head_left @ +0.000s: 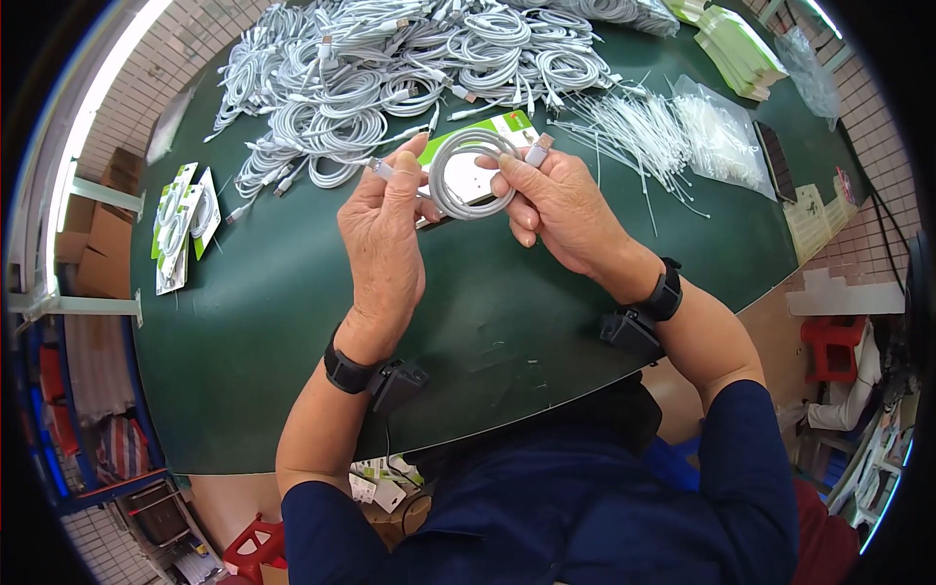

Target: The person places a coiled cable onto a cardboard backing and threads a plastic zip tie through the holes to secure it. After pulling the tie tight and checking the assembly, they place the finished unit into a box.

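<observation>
One coiled cable between both hands

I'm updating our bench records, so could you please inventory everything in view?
Coiled cable: one, pale grey, between both hands
Cable pile: many coils, pale grey, table's far side
Loose ties: many, white, beside pile
Bag of ties: one, clear, right of those
Card: one seen, green and white, behind coil
Card stacks: count unclear, light green, far right
Carded cables: several, green and white, table's left
Flat object: one, black, right of bag
Table: one, dark green, centre
Cardboard boxes: several, brown, left
Stools: two, red, lower left and right
Wristbands: two, black, wrists
Sleeves: two, navy, lower edge
Left hand: one, bare, fingers at a cable end
Right hand: one, bare, fingers on coil
</observation>
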Demonstrator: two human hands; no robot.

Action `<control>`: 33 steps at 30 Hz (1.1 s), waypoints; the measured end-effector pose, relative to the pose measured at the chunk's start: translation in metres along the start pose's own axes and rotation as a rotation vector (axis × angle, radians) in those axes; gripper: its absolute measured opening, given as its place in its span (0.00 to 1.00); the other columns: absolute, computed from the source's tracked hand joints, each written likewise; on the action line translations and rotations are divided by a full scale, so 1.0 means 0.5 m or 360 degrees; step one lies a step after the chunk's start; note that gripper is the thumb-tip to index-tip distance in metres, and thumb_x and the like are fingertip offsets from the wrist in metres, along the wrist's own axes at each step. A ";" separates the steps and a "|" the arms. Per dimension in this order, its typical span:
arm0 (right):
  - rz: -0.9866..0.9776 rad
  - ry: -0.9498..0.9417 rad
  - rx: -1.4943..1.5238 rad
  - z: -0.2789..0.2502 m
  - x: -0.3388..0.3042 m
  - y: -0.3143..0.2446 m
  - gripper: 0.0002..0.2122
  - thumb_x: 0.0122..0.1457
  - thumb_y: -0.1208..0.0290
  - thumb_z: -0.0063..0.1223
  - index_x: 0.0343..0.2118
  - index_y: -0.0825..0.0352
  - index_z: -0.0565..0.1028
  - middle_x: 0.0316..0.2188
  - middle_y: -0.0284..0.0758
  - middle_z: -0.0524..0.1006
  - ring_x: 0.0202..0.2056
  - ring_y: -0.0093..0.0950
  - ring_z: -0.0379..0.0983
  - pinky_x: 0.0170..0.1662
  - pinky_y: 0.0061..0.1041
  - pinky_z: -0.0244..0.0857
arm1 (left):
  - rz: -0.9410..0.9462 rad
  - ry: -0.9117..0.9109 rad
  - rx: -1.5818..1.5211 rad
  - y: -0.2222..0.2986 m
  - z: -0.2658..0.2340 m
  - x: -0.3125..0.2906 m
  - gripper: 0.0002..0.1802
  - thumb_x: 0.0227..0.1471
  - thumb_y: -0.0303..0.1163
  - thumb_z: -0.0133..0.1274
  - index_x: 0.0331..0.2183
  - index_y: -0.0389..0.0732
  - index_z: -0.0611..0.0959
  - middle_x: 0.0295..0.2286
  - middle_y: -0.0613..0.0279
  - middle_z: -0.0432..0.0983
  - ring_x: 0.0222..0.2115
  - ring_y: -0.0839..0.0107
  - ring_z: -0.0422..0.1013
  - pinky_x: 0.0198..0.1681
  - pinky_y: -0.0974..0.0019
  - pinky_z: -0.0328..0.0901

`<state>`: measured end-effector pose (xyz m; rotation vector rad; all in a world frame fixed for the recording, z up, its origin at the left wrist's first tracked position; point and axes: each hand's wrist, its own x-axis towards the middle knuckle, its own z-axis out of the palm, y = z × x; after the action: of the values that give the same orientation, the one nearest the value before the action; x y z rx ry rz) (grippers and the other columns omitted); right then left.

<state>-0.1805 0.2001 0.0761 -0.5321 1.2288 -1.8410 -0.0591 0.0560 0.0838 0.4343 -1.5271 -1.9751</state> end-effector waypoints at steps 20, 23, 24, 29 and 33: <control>-0.0244 0.0023 -0.0584 0.005 -0.014 -0.001 0.13 0.70 0.66 0.48 0.37 0.73 0.78 0.16 0.27 0.72 0.14 0.14 0.66 0.19 0.15 0.62 | -0.0293 -0.0093 -0.0096 -0.015 0.018 -0.012 0.19 0.51 0.20 0.45 0.47 0.27 0.75 0.37 0.55 0.76 0.34 0.68 0.76 0.36 0.63 0.76; -0.0320 0.0026 -0.0575 0.015 -0.023 -0.007 0.13 0.70 0.66 0.48 0.35 0.72 0.77 0.14 0.26 0.71 0.14 0.14 0.67 0.19 0.15 0.62 | -0.0308 -0.0063 -0.0001 -0.018 0.021 -0.010 0.17 0.53 0.21 0.49 0.46 0.29 0.76 0.36 0.57 0.76 0.34 0.70 0.76 0.36 0.63 0.76; -0.0358 0.0021 -0.0585 0.017 -0.026 -0.006 0.13 0.70 0.66 0.48 0.33 0.71 0.77 0.13 0.26 0.71 0.13 0.14 0.67 0.19 0.15 0.61 | -0.0311 -0.0026 0.0066 -0.019 0.023 -0.010 0.16 0.53 0.22 0.51 0.45 0.30 0.77 0.36 0.58 0.76 0.34 0.71 0.75 0.36 0.64 0.75; -0.0401 -0.0031 -0.0620 0.020 -0.028 -0.002 0.13 0.70 0.67 0.47 0.33 0.71 0.77 0.13 0.26 0.70 0.13 0.14 0.66 0.19 0.15 0.61 | -0.0210 0.0113 0.0102 -0.025 0.022 -0.018 0.15 0.53 0.23 0.59 0.44 0.33 0.79 0.35 0.62 0.77 0.33 0.76 0.74 0.35 0.68 0.73; -0.0351 0.0024 -0.0631 0.015 -0.029 -0.010 0.13 0.70 0.67 0.47 0.32 0.71 0.76 0.13 0.26 0.70 0.13 0.14 0.67 0.19 0.15 0.61 | 0.0104 0.0144 0.0052 -0.026 0.032 -0.024 0.17 0.51 0.20 0.60 0.45 0.33 0.78 0.35 0.63 0.77 0.32 0.78 0.73 0.36 0.72 0.69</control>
<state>-0.1691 0.2086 0.0851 -0.9031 1.6113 -1.7842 -0.0626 0.0780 0.0746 0.4753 -1.4998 -1.8579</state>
